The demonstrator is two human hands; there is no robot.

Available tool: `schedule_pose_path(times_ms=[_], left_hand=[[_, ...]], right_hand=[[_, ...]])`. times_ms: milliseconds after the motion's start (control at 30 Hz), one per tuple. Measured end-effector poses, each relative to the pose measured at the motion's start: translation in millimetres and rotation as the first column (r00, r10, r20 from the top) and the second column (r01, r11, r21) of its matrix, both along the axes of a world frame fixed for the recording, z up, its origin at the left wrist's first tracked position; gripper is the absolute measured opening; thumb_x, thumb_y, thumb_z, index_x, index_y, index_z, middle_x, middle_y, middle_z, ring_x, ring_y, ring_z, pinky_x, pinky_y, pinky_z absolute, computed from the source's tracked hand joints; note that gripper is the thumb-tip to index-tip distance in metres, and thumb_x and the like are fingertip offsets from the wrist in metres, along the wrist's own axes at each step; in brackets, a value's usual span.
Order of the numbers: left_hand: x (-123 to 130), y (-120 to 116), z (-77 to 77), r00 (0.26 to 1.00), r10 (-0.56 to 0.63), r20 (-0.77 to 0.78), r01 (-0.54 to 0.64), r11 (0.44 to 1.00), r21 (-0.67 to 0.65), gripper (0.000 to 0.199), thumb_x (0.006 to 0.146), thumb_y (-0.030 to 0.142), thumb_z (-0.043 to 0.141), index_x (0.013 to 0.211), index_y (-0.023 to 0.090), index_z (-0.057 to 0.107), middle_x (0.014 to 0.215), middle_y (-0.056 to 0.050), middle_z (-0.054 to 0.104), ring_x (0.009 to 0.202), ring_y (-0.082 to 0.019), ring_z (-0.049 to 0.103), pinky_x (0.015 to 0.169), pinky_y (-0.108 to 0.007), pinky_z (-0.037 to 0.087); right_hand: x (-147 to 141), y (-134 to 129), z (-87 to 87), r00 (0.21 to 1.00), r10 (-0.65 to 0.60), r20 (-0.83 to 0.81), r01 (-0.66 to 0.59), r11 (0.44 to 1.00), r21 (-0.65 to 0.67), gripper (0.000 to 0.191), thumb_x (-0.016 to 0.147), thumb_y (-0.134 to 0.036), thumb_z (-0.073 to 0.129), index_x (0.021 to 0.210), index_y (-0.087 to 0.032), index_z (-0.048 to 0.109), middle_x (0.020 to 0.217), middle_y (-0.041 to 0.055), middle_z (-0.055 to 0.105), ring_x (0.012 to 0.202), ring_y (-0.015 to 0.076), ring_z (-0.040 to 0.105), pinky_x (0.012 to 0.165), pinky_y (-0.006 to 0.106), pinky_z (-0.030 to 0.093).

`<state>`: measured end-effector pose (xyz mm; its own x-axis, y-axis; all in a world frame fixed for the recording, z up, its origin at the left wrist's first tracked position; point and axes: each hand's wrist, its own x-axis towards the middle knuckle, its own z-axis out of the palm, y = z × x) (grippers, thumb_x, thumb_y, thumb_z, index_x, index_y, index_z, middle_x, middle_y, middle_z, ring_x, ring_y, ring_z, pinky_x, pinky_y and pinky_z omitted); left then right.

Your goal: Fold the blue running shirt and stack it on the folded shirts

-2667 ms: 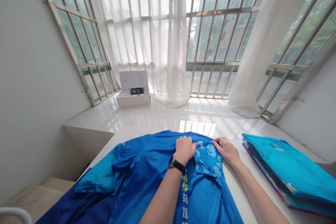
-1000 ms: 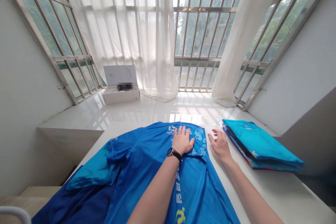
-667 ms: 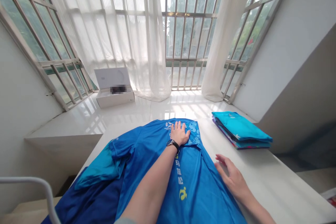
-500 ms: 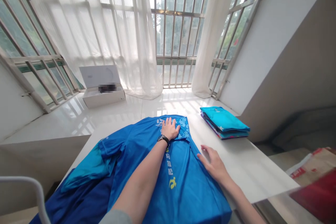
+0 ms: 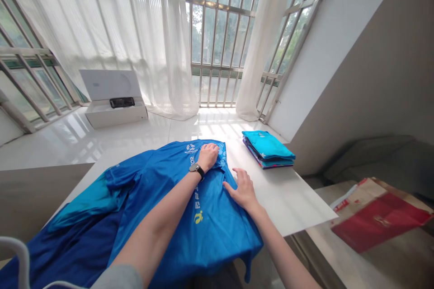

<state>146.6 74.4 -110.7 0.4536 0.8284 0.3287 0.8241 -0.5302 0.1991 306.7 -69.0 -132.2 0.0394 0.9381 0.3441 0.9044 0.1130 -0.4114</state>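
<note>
A blue T-shirt [image 5: 162, 176] with white lettering and a yellow mark lies spread on the white table, its lower edge hanging over the front. My left hand [image 5: 208, 156], with a watch at the wrist, is curled on the upper part of the shirt by the lighter patterned patch; its fingers are bent into the bunched cloth. Over the shirt's right edge, my right hand [image 5: 243, 190] has thumb and fingers apart and grips nothing. More garments [image 5: 74, 239], teal and dark blue, lie at the shirt's left.
A stack of folded clothes [image 5: 267, 146] sits at the table's right. On the ledge behind stands an open white box [image 5: 117, 116] holding a dark device [image 5: 122, 102]. A red and brown paper bag [image 5: 379, 216] lies lower right. A white curved bar [image 5: 20, 253] rises at lower left.
My left hand has gone from lying flat to curled, bunching the cloth. My right hand stays open by the shirt's edge. The head view has turned right, bringing the paper bag further in.
</note>
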Motion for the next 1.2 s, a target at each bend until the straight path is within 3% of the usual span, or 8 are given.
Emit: schedule_pose_path(times_ms=[100, 233, 367, 500, 733, 900, 1033, 1200], left_hand=[[14, -11, -5.1, 0.995, -0.092, -0.032, 0.09, 0.994, -0.058, 0.032, 0.103, 0.036, 0.042, 0.118, 0.022, 0.066, 0.13, -0.009, 0.065, 0.124, -0.024, 0.057, 0.108, -0.038, 0.041], [20, -22, -16.6, 0.993, -0.105, -0.046, 0.1, 0.991, -0.09, 0.044, 0.104, 0.044, 0.038, 0.138, 0.02, 0.054, 0.152, -0.011, 0.049, 0.143, -0.027, 0.04, 0.118, -0.045, 0.03], [21, -17, -22.0, 0.996, -0.075, -0.041, 0.07, 0.991, -0.11, 0.048, 0.104, 0.047, 0.035, 0.142, 0.022, 0.05, 0.156, -0.01, 0.044, 0.146, -0.027, 0.035, 0.12, -0.047, 0.026], [29, -3, -21.8, 1.0, -0.017, -0.021, 0.014, 0.993, -0.117, 0.047, 0.104, 0.045, 0.037, 0.142, 0.021, 0.05, 0.156, -0.012, 0.043, 0.147, -0.03, 0.033, 0.12, -0.049, 0.024], [32, 6, -17.7, 0.998, -0.013, 0.06, 0.02, 0.993, -0.113, 0.039, 0.104, 0.038, 0.039, 0.135, 0.02, 0.054, 0.149, -0.014, 0.05, 0.144, -0.029, 0.036, 0.119, -0.049, 0.026], [25, 8, -13.0, 0.988, -0.042, 0.145, 0.059, 0.992, -0.114, 0.035, 0.103, 0.024, 0.036, 0.129, 0.018, 0.058, 0.144, -0.012, 0.055, 0.144, -0.028, 0.035, 0.119, -0.048, 0.028], [14, 15, -5.9, 0.967, -0.199, 0.157, 0.226, 0.957, -0.179, 0.036, 0.09, 0.009, 0.046, 0.117, 0.022, 0.067, 0.132, -0.005, 0.064, 0.134, -0.022, 0.049, 0.115, -0.037, 0.036], [6, 19, 1.6, 0.916, -0.375, 0.144, 0.401, 0.866, -0.299, 0.047, 0.074, 0.011, 0.061, 0.12, 0.021, 0.068, 0.125, -0.005, 0.068, 0.121, -0.023, 0.059, 0.107, -0.032, 0.045]], right_hand=[[-2, -29, 4.1, 0.998, 0.068, 0.009, -0.068, 0.997, 0.021, 0.047, 0.084, -0.038, 0.065, 0.124, -0.015, 0.057, 0.131, 0.0176, 0.055, 0.119, 0.0314, 0.056, 0.1, 0.045, 0.048], [3, -99, 2.1, 0.999, 0.04, 0.017, -0.041, 0.997, 0.07, 0.031, 0.09, -0.03, 0.055, 0.119, -0.02, 0.059, 0.116, 0.0126, 0.064, 0.106, 0.0293, 0.062, 0.093, 0.045, 0.052], [19, -171, -17.8, 0.998, -0.068, -0.004, 0.068, 0.984, 0.164, 0.028, 0.092, -0.037, 0.057, 0.118, -0.027, 0.06, 0.114, 0.01, 0.068, 0.103, 0.0316, 0.064, 0.085, 0.047, 0.055], [28, -211, -39.1, 0.972, -0.131, -0.192, 0.166, 0.97, 0.179, 0.026, 0.094, -0.042, 0.057, 0.115, -0.026, 0.06, 0.107, 0.0106, 0.068, 0.097, 0.0283, 0.068, 0.079, 0.04, 0.059], [10, -214, -66.4, 0.909, -0.342, -0.236, 0.38, 0.915, 0.134, 0.042, 0.092, -0.052, 0.058, 0.121, -0.023, 0.053, 0.112, 0.0118, 0.066, 0.103, 0.0304, 0.067, 0.084, 0.043, 0.058], [16, -210, -75.6, 0.932, -0.349, -0.098, 0.361, 0.919, 0.159, 0.03, 0.095, -0.047, 0.054, 0.11, -0.022, 0.057, 0.099, 0.0114, 0.068, 0.092, 0.0317, 0.068, 0.079, 0.048, 0.055], [20, -210, -66.0, 0.956, -0.28, -0.089, 0.294, 0.93, 0.22, 0.021, 0.097, -0.04, 0.049, 0.094, -0.024, 0.062, 0.089, 0.0083, 0.069, 0.082, 0.0276, 0.069, 0.072, 0.042, 0.056], [23, -214, -36.0, 0.925, -0.281, -0.257, 0.341, 0.912, 0.228, 0.025, 0.097, -0.045, 0.049, 0.095, -0.025, 0.063, 0.091, 0.0065, 0.073, 0.083, 0.023, 0.072, 0.074, 0.034, 0.059]])
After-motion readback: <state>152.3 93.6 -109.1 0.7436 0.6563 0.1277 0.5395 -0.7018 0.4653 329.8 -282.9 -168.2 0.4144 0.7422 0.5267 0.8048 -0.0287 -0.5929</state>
